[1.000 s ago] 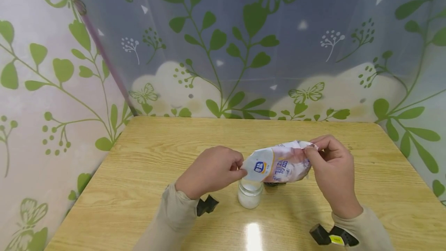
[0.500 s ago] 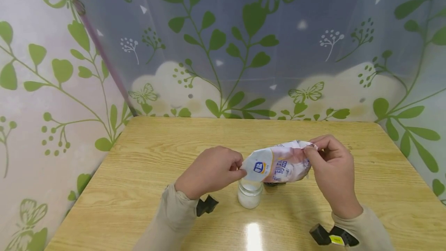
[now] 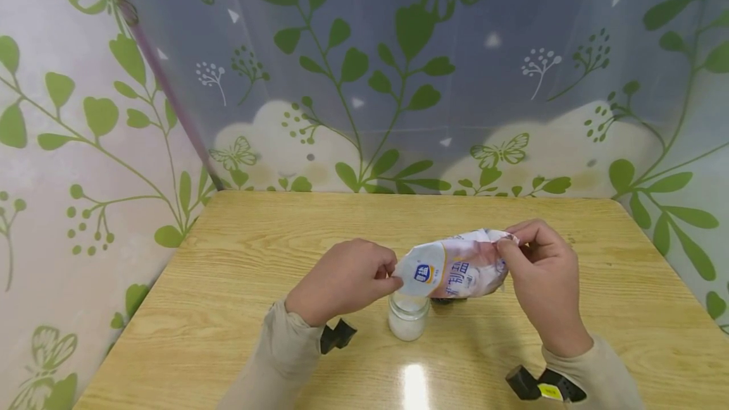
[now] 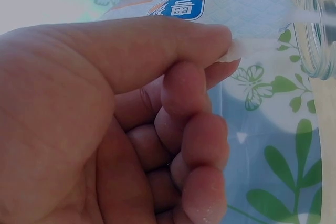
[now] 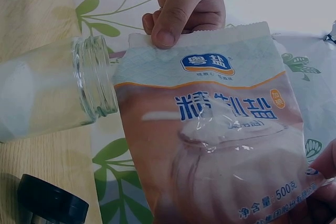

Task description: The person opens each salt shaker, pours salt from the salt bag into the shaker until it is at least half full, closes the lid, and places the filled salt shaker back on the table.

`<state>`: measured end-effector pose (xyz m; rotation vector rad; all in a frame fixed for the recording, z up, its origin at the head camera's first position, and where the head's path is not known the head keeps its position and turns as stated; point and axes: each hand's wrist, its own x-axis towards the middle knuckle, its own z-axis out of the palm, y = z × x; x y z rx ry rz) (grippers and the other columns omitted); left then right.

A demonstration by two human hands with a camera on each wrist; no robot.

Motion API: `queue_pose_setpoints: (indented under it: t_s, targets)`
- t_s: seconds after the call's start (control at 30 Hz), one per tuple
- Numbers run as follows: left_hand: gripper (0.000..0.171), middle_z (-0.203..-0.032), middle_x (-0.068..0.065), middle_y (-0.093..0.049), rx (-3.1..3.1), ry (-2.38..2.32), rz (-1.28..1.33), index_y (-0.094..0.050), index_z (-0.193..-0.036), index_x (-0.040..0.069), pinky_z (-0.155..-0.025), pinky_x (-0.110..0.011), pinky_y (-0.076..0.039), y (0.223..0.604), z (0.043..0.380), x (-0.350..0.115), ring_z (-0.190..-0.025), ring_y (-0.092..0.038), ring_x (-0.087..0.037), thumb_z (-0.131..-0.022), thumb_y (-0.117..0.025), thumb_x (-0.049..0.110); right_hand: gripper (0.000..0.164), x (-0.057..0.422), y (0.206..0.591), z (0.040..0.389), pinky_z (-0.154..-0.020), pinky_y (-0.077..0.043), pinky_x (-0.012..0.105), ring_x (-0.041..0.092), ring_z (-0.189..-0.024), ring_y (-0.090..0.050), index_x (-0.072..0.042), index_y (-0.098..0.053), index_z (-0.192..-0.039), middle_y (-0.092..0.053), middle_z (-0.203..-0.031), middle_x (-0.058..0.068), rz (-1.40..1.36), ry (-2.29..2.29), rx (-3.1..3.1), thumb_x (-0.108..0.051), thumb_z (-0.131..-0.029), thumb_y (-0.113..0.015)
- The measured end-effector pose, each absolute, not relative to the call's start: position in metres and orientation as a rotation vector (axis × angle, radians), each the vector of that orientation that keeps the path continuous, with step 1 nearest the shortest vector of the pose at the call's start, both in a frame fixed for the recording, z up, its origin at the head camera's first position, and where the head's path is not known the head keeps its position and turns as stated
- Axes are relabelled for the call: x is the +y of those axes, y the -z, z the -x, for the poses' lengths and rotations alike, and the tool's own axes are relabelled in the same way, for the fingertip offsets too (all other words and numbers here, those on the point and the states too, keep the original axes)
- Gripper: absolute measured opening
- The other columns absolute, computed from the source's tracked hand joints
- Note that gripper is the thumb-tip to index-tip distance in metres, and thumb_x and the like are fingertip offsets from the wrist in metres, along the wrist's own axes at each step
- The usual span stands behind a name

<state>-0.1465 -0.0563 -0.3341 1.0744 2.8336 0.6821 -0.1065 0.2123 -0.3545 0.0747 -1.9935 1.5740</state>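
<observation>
A leafy, butterfly-print backdrop [image 3: 364, 81] is hung behind a wood-grain table [image 3: 256, 233], nothing fancy. The salt bag [image 3: 455, 264] is held up off the table, slung between two hands and tilted, its top end right by the jar [image 3: 409, 321] mouth. Its top edge is pinched by the left hand [image 3: 342, 280], thumb clamped down against the index finger, the other fingers curled in behind. The far end is gripped by the right hand [image 3: 543, 283], thumb and fingers closed on the crumpled plastic; exactly how the hidden fingers are placed can't be told. The jar is stood upright, part-filled with white stuff, touched by neither hand. A black cap [image 5: 52, 200] is seen near it, partly covered by the bag in the head view.
</observation>
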Motion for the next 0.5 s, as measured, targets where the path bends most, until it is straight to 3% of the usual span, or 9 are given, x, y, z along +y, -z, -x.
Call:
queue_pose_setpoints:
  t_s: [0.5]
  targets:
    - [0.022,-0.061,0.014,-0.053,2.829,-0.684,-1.075,-0.064,-0.076,0.022,-0.054,-0.023,-0.039,0.3337,0.1454,-0.056,-0.055,-0.042,-0.002,-0.096,-0.073,0.027,0.013,0.2113,0.3527,0.1055,-0.065,-0.049,0.02,0.017,-0.079,-0.06,0.008,-0.059,-0.082,-0.064,-0.092,0.01,-0.067,-1.576,-1.997,0.008,-0.094,-0.063]
